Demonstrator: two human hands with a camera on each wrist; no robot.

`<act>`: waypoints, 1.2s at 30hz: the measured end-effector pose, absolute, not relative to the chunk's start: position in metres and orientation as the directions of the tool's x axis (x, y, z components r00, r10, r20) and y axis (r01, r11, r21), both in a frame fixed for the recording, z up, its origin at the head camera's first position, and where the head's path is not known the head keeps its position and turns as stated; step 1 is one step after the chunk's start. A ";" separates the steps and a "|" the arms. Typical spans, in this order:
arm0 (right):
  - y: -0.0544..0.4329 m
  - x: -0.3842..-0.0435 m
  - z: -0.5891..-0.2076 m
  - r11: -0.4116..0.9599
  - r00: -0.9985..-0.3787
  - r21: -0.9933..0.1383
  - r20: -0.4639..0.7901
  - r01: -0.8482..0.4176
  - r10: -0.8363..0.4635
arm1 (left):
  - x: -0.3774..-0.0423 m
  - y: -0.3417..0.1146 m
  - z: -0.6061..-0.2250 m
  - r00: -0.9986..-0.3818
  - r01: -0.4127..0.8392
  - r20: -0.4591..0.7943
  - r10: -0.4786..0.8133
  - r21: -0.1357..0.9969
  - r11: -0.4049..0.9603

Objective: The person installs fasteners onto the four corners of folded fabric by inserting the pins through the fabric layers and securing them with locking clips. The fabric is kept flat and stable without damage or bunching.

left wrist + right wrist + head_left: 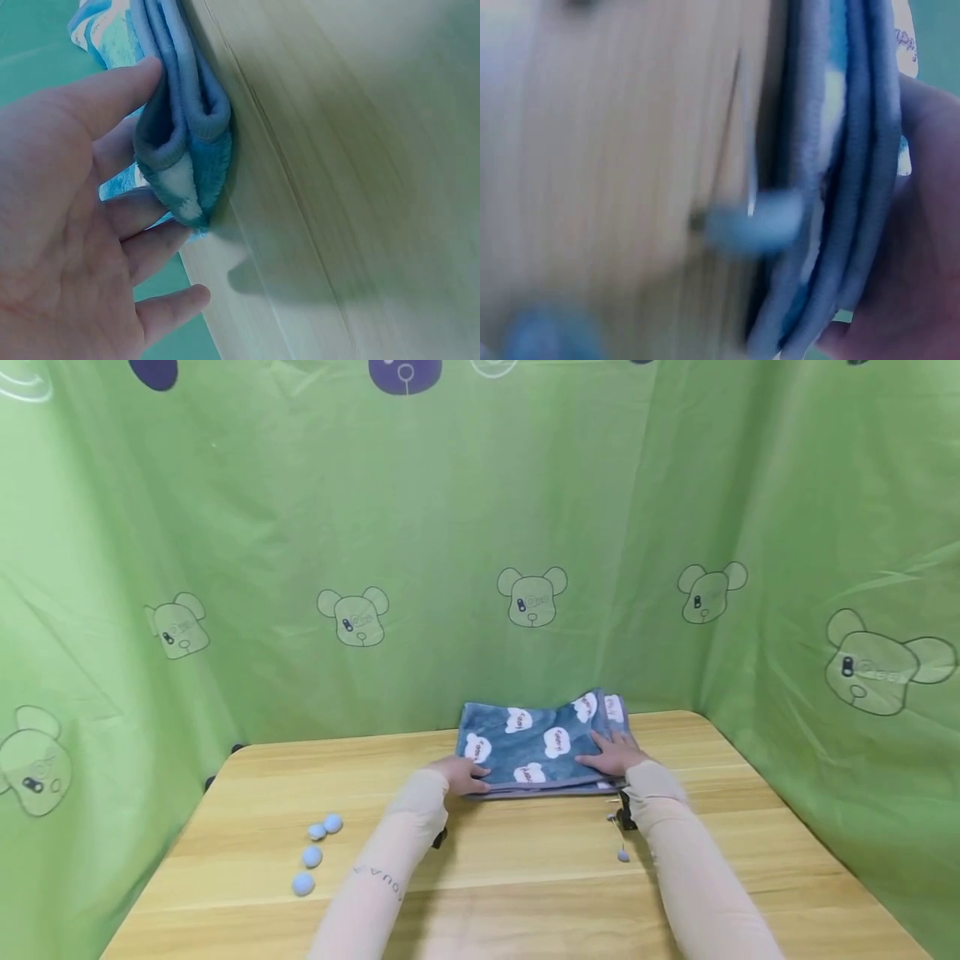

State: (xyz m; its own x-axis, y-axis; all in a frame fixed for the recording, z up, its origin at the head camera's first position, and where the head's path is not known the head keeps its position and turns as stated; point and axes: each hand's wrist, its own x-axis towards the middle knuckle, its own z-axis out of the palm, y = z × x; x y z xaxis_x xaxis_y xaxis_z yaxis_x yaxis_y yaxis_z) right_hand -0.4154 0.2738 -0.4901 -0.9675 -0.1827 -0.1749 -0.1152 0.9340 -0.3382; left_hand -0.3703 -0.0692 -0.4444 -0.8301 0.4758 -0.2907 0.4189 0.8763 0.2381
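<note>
Cream fabric sleeves (382, 868) stretch forward; the left hand (453, 774), fingers loosely spread, touches a folded blue plush blanket (536, 747) at its left end, the right hand (617, 755) splayed atop

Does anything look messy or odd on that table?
Slightly. The folded cloth looks uneven: at its right end, by the right hand, one layer sticks out past another. Also, near that hand, a small blue ball shows on a thin stem; I cannot tell whether it hangs or lies there.
</note>
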 end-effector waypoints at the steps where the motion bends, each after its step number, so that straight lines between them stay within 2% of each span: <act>1: 0.267 -0.413 -0.486 0.936 -0.967 -0.335 -0.181 -0.113 -0.181 | -0.370 -0.074 -0.445 -0.832 0.416 -0.289 0.473 0.239 0.877; 13: 0.204 -0.402 -0.470 0.947 -0.959 -0.299 -0.211 -0.119 -0.187 | -0.367 -0.125 -0.450 -0.844 0.393 -0.284 0.455 0.249 0.885; 22: 0.185 -0.397 -0.453 0.881 -0.884 -0.414 -0.288 -0.231 -0.367 | -0.348 -0.164 -0.445 -0.855 0.390 -0.255 0.452 0.257 0.884; 26: 0.184 -0.390 -0.452 0.878 -0.872 -0.360 -0.257 -0.315 -0.418 | -0.340 -0.174 -0.445 -0.865 0.372 -0.251 0.434 0.259 0.891; 30: 0.183 -0.379 -0.460 0.895 -0.883 -0.281 -0.227 -0.345 -0.412 | -0.332 -0.177 -0.448 -0.857 0.388 -0.255 0.447 0.252 0.887; 36: 0.181 -0.363 -0.463 0.892 -0.883 -0.289 -0.218 -0.347 -0.415 | -0.319 -0.182 -0.451 -0.854 0.402 -0.262 0.450 0.219 0.889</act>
